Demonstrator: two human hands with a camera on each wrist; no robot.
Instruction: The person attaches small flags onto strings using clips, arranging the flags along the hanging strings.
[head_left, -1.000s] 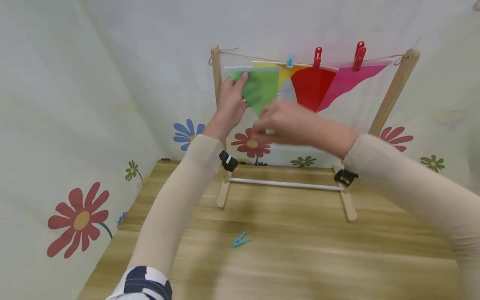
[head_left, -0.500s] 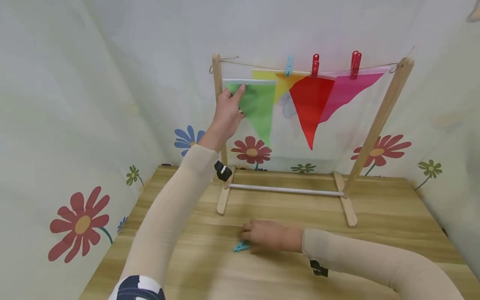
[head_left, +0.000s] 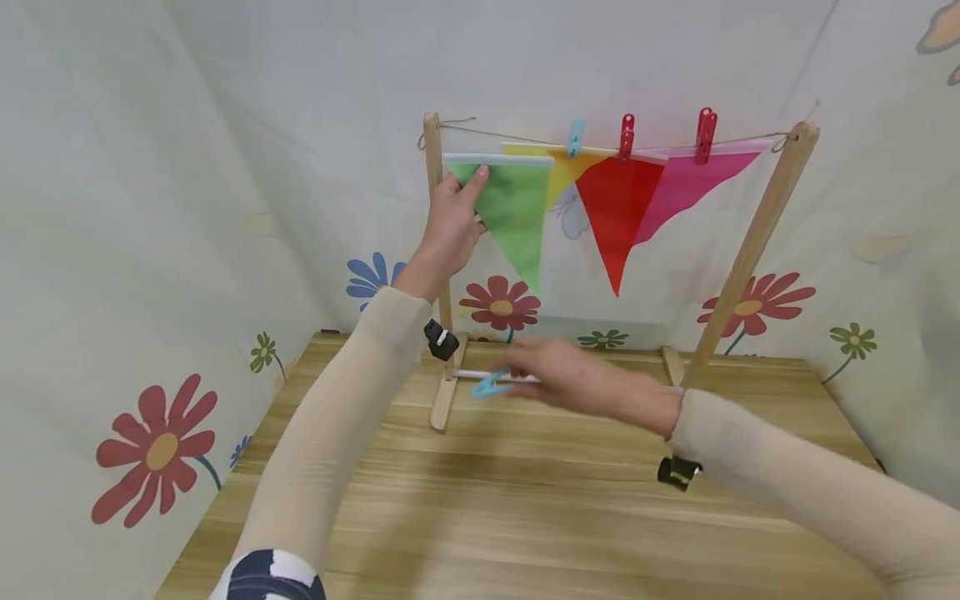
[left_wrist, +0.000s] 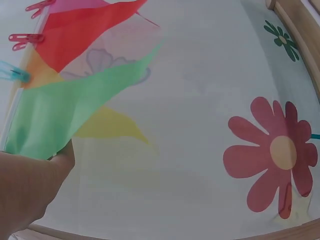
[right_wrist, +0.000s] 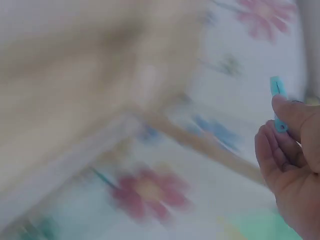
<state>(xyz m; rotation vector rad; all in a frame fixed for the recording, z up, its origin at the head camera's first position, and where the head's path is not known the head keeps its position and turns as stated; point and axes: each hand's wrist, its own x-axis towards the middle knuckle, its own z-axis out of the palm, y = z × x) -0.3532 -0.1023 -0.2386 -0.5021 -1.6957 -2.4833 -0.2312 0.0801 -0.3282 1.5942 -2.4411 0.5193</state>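
Observation:
My left hand [head_left: 453,218] pinches the left part of a green triangular pennant [head_left: 513,212] near its white top edge, just below the string [head_left: 495,132]. In the left wrist view the thumb lies on the green cloth. My right hand [head_left: 566,375] holds a light blue clothespin [head_left: 489,385] between thumb and fingers, above the table near the stand's lower bar. The right wrist view shows the clothespin [right_wrist: 278,102] pinched at the fingertips. Yellow [head_left: 558,179], red [head_left: 621,208] and pink [head_left: 693,187] pennants hang on the string, partly overlapping.
Another light blue clothespin [head_left: 575,138] and red clothespins [head_left: 627,137] grip the string. It runs between two wooden posts [head_left: 750,246] of a stand on the wooden table [head_left: 525,517]. A flower-printed curtain [head_left: 225,167] hangs behind and at the left.
My right hand went down to the table, took the light blue clothespin and has lifted it toward the stand. The left hand stays on the green pennant.

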